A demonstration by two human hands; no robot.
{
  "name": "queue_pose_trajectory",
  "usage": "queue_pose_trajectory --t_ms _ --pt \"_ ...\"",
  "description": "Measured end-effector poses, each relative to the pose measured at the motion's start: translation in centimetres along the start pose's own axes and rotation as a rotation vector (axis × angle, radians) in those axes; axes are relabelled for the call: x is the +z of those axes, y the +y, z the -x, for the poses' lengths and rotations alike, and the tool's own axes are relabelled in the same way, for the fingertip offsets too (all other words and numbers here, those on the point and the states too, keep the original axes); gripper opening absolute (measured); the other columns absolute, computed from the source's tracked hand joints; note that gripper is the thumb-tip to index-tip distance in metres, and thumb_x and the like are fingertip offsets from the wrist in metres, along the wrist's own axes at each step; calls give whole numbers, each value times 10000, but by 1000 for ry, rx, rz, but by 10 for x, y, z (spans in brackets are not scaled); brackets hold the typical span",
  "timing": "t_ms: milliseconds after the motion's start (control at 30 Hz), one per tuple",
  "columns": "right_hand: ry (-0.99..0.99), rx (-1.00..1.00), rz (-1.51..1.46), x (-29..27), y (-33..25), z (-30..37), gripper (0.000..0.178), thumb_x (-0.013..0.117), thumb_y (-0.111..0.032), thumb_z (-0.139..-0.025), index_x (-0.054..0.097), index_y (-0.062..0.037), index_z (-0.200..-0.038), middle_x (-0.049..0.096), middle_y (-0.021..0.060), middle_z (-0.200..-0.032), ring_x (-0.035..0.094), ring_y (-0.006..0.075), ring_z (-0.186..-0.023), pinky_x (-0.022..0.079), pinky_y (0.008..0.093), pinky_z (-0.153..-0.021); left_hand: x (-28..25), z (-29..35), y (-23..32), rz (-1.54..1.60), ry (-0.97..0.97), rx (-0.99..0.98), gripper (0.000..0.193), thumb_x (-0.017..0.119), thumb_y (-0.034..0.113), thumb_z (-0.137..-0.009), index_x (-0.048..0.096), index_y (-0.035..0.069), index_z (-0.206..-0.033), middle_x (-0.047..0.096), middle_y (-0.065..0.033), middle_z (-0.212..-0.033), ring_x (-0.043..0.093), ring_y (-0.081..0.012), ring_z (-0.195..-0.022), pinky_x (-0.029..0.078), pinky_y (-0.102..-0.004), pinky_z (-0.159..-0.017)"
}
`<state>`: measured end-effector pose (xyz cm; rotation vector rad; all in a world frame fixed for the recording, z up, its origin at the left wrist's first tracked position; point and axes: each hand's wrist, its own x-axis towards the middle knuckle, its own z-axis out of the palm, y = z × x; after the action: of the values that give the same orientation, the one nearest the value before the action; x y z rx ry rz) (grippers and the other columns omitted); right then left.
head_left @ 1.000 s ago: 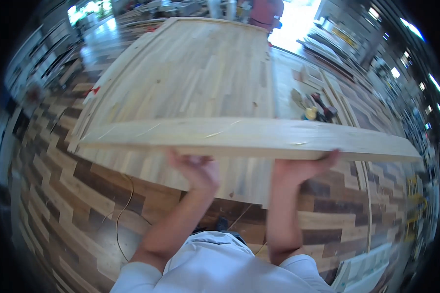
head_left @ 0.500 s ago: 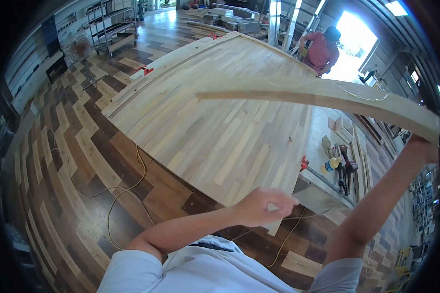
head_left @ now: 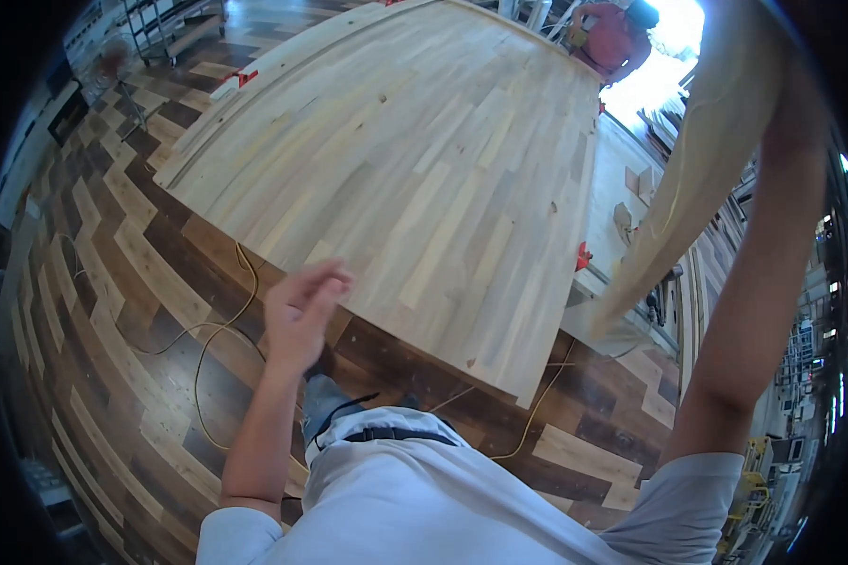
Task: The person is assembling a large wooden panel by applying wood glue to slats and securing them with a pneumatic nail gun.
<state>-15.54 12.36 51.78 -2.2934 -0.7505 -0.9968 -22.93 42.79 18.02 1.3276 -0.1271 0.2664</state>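
Observation:
A long pale wooden board (head_left: 702,155) hangs from my raised right hand (head_left: 803,99), slanting down toward the near right corner of a big wooden panel (head_left: 386,179). Along the board's face runs a thin, glossy wavy line. My right fingers are mostly dark and blurred at the rim, but the board is in their grip. Over the panel's near edge, my left hand (head_left: 301,311) is bare, its fingers loosely curled and apart. The panel, made of many glued strips, lies flat with raised strips along its left and far edges.
Red clamps (head_left: 582,255) grip the panel's sides. A co-worker in a red shirt (head_left: 612,42) stands at its far right corner. A side surface (head_left: 612,169) on the right bears tools, partly hidden by the board. A yellow cord (head_left: 219,330) crosses the wood-patterned floor.
My right hand has swung the board from lying across the panel's right side to a steep slant off its right edge. My left hand has moved leftward. The view has tipped down.

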Motion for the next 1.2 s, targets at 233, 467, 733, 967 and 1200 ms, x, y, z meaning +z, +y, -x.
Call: queue_pose_trajectory --t_ms 233,467,733,967,1200 --pt "-455 153 -29 227 -37 22 867 876 -168 -559 534 -121 -1354 477 142 -1250 524 284 -1122 429 340 -942 -133 -66 -33 43 301 -49 270 604 80 -921 603 -5 -1178 641 -67 -1014 599 -116 -871 492 -252 -811" --pt "-758 126 123 403 -71 83 760 813 -276 -611 560 -180 -1322 456 222 -1210 458 386 -1126 399 444 -957 -271 -112 -77 -252 437 -179 369 627 132 -900 559 56 -1254 583 -56 -1136 576 -122 -912 483 -267 -826" --pt "-950 228 197 478 -83 122 765 819 -278 -569 571 -175 -1286 427 209 -1213 452 390 -1107 385 468 -927 -351 -177 -97 -639 520 -160 589 677 255 -858 455 49 -1364 454 -178 -1367 457 -278 -1253 460 -342 -922" --pt "-992 255 166 486 -88 140 786 823 -248 -547 562 -173 -1285 423 216 -1210 458 391 -1089 386 478 -931 -367 -200 -127 -891 449 -139 696 692 339 -832 413 20 -1385 375 -268 -1424 376 -402 -1312 296 -448 -1096" --pt "-970 259 143 496 -87 157 813 837 -233 -516 562 -180 -1280 422 219 -1213 463 397 -1089 395 484 -918 -364 -197 -145 -856 437 -201 705 700 263 -833 379 1 -1403 346 -249 -1457 340 -364 -1358 300 -405 -1108"
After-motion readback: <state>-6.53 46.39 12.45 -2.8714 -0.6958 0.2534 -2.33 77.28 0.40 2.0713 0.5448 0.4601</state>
